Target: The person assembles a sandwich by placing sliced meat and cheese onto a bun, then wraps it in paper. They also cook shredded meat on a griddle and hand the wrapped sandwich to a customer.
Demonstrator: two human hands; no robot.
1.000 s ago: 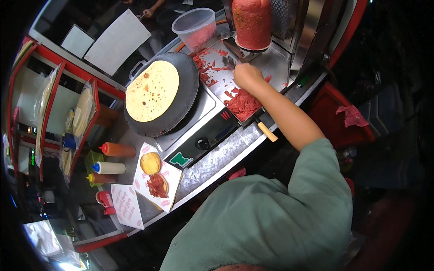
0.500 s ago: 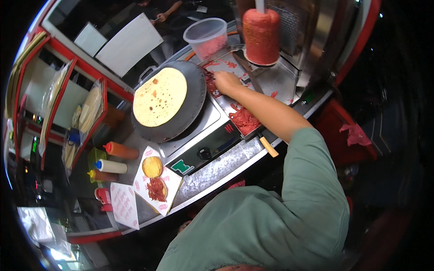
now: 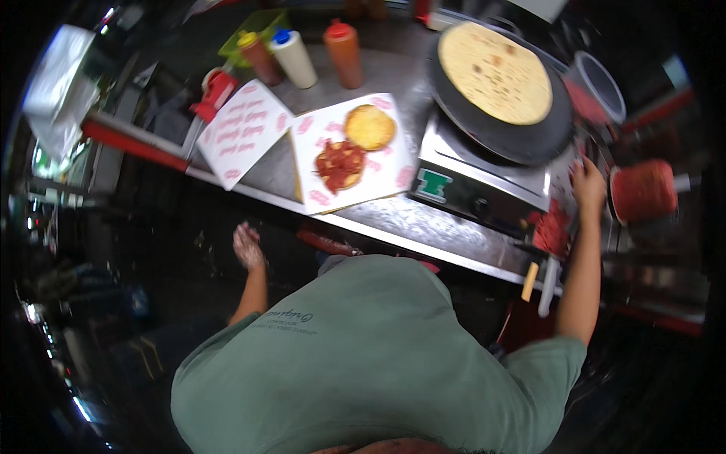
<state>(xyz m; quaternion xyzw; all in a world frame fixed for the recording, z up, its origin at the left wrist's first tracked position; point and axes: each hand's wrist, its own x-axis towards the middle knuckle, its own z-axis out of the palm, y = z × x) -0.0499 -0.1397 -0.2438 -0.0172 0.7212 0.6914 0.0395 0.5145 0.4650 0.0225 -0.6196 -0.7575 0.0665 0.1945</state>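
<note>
My right hand (image 3: pixel 588 185) reaches to the far end of the meat tray, beside the griddle. Its fingers are closed and slightly blurred; what they hold, if anything, I cannot make out. Shredded red meat (image 3: pixel 551 229) lies in the tray near my right forearm. My left hand (image 3: pixel 248 244) hangs in front of the counter, away from everything, its fingers loosely apart and nothing in them. On printed paper (image 3: pixel 387 178) at the counter's middle lies an opened bun: the yellow bun top (image 3: pixel 370 127) and a bottom half piled with shredded meat (image 3: pixel 339 166).
A flatbread (image 3: pixel 495 72) covers part of the round black griddle (image 3: pixel 556 136). Squeeze bottles, including a red-capped one (image 3: pixel 345 54), stand behind the paper. A meat cone (image 3: pixel 643 192) is at right. A yellow handle (image 3: pixel 531 281) and a pale handle (image 3: pixel 548 287) jut over the counter edge.
The view has swung round, bringing the bun toward the middle and the griddle to the right. My left hand has come into view. My right hand is still at the meat tray.
</note>
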